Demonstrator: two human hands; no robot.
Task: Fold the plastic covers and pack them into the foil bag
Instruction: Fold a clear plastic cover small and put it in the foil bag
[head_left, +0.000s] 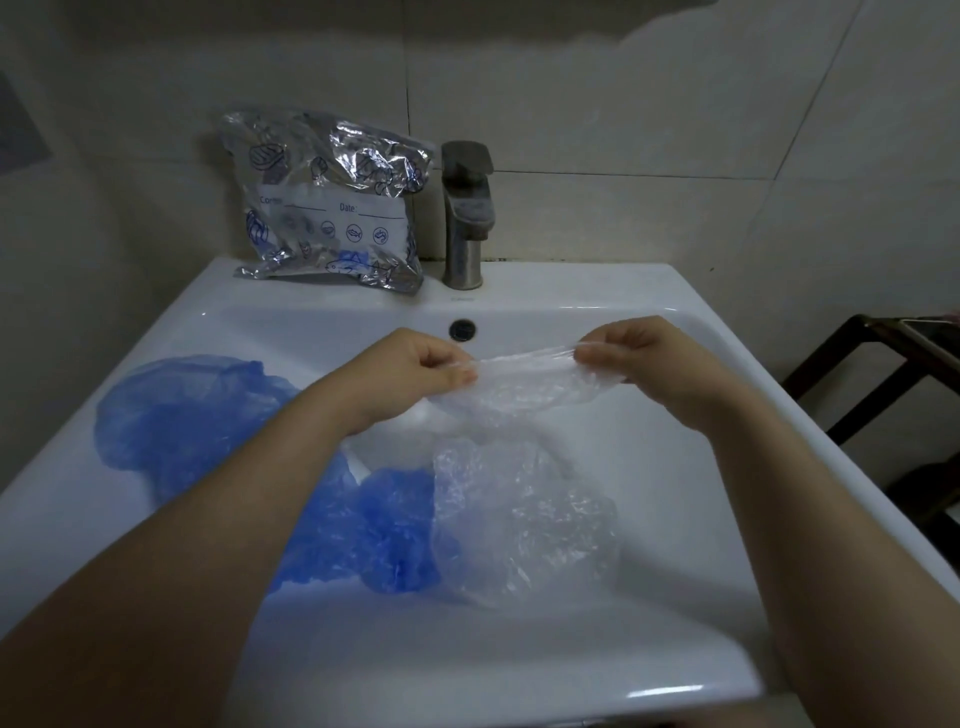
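White sink (597, 291), tiled wall behind; foil bag (332, 202) beside tap (465, 218). Left hand (415, 371), right hand (639, 358) pinch clear cover (524, 382).

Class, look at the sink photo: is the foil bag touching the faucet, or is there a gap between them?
Apart. The head view shows a strip of tiled wall between the foil bag and the faucet.

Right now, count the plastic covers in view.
4, perhaps more hidden: clear cover stretched between left hand and right hand; another clear one in the sink; blue ones at left and centre.
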